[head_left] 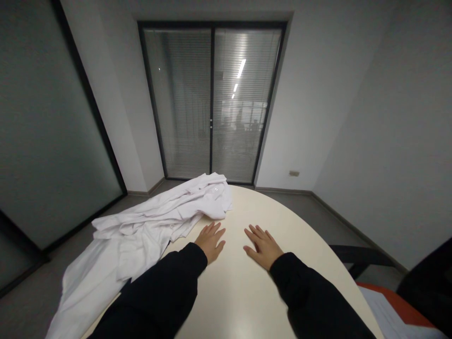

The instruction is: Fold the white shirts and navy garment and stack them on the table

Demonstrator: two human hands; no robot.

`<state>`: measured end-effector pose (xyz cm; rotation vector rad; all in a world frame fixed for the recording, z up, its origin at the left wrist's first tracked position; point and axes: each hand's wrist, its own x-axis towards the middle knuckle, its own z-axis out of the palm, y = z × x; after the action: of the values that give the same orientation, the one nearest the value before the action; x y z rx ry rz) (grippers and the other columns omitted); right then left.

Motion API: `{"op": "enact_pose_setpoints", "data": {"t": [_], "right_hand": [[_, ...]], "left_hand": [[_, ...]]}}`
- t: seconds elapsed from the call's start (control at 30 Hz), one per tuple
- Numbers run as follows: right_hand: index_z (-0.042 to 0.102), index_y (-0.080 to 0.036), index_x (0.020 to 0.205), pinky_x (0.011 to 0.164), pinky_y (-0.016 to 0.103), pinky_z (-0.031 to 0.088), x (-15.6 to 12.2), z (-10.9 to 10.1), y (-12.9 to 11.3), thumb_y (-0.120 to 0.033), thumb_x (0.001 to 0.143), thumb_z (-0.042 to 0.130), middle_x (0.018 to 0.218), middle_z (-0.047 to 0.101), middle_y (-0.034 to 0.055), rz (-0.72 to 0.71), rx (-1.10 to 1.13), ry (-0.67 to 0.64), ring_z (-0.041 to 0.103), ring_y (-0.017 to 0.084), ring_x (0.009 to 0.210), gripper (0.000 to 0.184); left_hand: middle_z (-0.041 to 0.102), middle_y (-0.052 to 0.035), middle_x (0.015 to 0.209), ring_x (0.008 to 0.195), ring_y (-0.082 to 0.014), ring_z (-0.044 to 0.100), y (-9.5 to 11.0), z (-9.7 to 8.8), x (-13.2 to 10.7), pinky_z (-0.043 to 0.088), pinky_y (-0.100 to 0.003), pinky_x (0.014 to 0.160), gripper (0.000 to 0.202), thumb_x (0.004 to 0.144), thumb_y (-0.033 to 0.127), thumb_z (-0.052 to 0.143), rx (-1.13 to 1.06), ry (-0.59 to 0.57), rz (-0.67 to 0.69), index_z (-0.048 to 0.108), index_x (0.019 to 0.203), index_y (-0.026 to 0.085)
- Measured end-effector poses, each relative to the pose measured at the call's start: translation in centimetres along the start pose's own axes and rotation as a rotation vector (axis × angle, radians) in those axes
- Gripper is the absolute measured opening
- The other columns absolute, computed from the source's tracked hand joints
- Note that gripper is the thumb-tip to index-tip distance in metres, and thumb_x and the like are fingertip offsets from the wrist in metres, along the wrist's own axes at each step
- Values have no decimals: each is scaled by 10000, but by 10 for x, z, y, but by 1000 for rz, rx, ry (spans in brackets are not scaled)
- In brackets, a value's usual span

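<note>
My left hand (211, 241) lies over the pale round table (233, 287), palm down with its fingers spread and nothing in it. Just beyond its fingertips is a rumpled white cloth garment (151, 230), heaped along the table's left side and hanging over the edge. What kind of garment it is, I cannot make out from the folds. To the right, my right hand (263, 247) is also palm down with fingers apart, holding nothing. Bare tabletop shows between the two hands. Dark sleeves cover both forearms.
A dark chair (431, 282) stands at the right, with an orange item (413, 306) and white papers or cloth (384, 310) by the table's edge. Behind the table is a framed glass door (212, 103) with blinds. A frosted glass panel (52, 127) stands left.
</note>
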<state>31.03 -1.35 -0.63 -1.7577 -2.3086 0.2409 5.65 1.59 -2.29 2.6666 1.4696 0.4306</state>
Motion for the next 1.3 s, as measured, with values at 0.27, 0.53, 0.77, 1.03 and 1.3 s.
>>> {"op": "enact_pose_setpoints", "data": {"t": [0.27,0.53,0.77,1.03,1.3], "right_hand": [[399,-235,1455,1161,500,163,-2,-3,-3,-542,866,468,1554,288,70,7,-8,-14,212,295,1445,668],[396,-231,1456,1164,504,155,-1,-3,-3,-534,870,460,1559,276,68,12,-19,-22,198,295,1449,663],[387,-215,1461,1165,507,156,-3,-7,-7,-546,874,443,1562,264,74,14,-34,-43,197,296,1449,676],[386,-224,1462,1163,514,156,-2,-3,-3,-546,878,447,1561,270,76,-1,-24,-22,194,298,1450,670],[389,-222,1460,1164,510,156,-2,-3,-3,-543,872,454,1559,271,75,6,-16,-27,195,297,1450,673]], "left_hand": [[373,-110,1510,1406,-313,288,1,-2,0,247,-485,1144,485,946,349,406,1,-9,6,468,1396,179],[385,-112,1503,1398,-316,303,0,-1,0,250,-485,1143,480,944,341,415,0,-1,9,479,1388,171],[391,-113,1499,1397,-311,307,2,-1,0,255,-486,1138,468,941,332,430,-8,3,1,487,1380,181],[379,-109,1507,1403,-306,299,1,-1,0,249,-479,1144,478,943,339,423,0,2,-2,476,1392,183],[377,-109,1508,1401,-314,299,1,-1,0,246,-478,1144,476,945,333,418,1,7,1,477,1392,179]]}}
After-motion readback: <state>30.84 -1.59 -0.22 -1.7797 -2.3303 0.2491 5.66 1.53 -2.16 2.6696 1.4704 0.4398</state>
